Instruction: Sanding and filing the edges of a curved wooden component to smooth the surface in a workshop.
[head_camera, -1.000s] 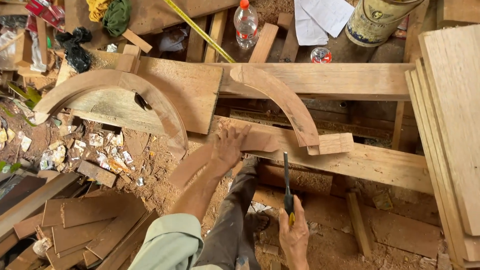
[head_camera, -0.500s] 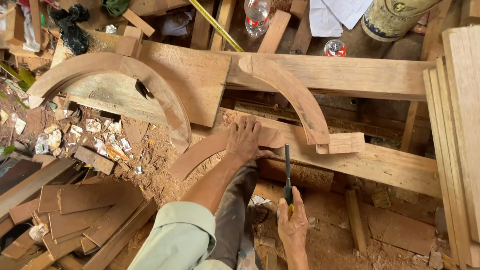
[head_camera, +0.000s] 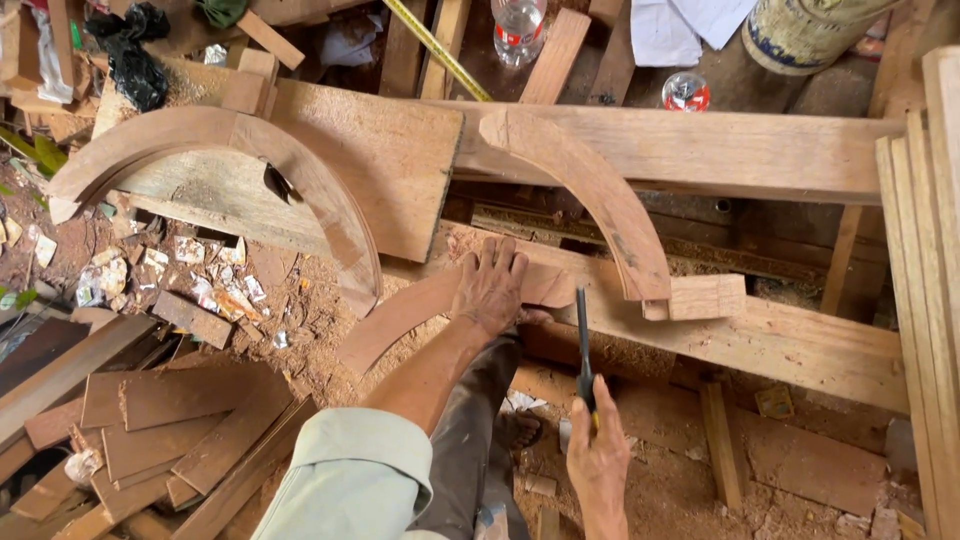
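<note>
Little has changed from half a second back: the view has slid a touch, so the whole scene sits slightly lower and rightward, while the left hand stays pressed flat on the curved wooden piece, fingers now spread a shade wider toward the beam's far edge. The right hand has eased a little to the right with the chisel, blade still pointing up toward the beam.

The long wooden beam runs across, and the curved wooden piece lies on its left end, overhanging the near edge down toward the sawdust floor. It is reddish-brown, flat, smooth-faced, a gentle arc with a squared cut end just right of the left hand. That hand's grip is open, palm down on it. The right hand's grip is clamped around the chisel's dark, yellow-marked handle, below the beam's near edge, blade tip just short of the curved piece's cut end.

Just right, a larger curved arch bridges both beams, its foot touching a small wooden block.
</note>
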